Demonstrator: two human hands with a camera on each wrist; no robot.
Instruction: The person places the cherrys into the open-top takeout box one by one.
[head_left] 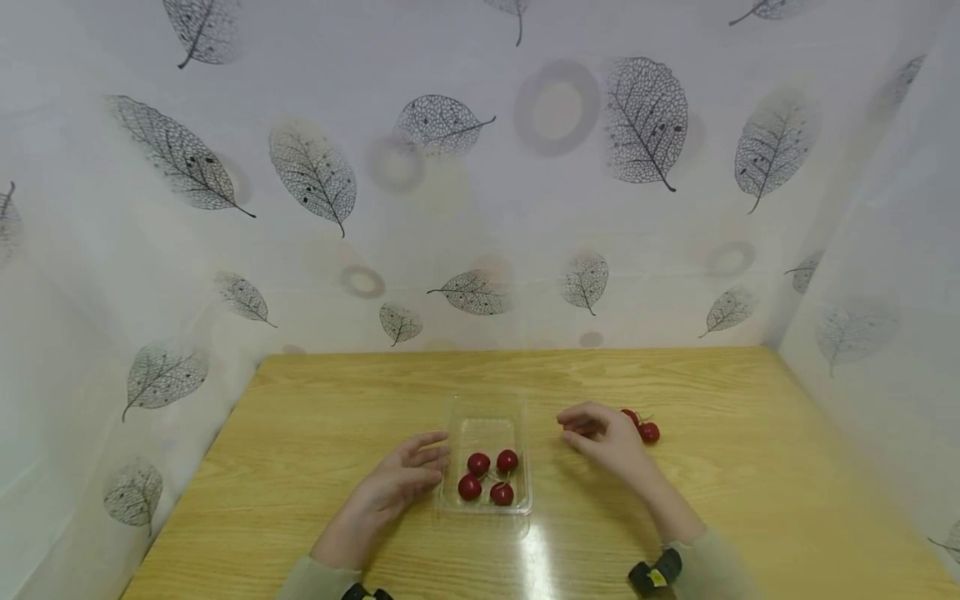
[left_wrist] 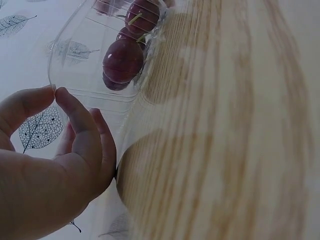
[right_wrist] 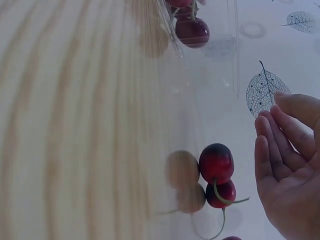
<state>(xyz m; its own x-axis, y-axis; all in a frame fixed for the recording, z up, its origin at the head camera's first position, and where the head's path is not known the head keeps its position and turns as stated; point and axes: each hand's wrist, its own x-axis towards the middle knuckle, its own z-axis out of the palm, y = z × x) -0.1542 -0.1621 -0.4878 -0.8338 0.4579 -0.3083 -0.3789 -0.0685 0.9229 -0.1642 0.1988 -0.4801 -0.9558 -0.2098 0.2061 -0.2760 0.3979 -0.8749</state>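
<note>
Sitting in the clear container (head_left: 486,433), bunched at its six o'clock end, are four cherries (head_left: 477,464) in the head view! Outside, at three o'clock, at least two loose cherries (head_left: 650,432) lie on the tabletop (head_left: 345,392), just beyond the right hand (head_left: 611,437). Four in, two or more out: partway, I'd judge. The left hand (head_left: 393,479) is there at nine o'clock. Over to the left wrist: thumb and finger pinch the container's rim. Now the right wrist: relaxed fingers, nothing held, the loose pair between four and five o'clock, and a red sliver (right_wrist: 232,238) at the bottom edge, perhaps a third left.
</note>
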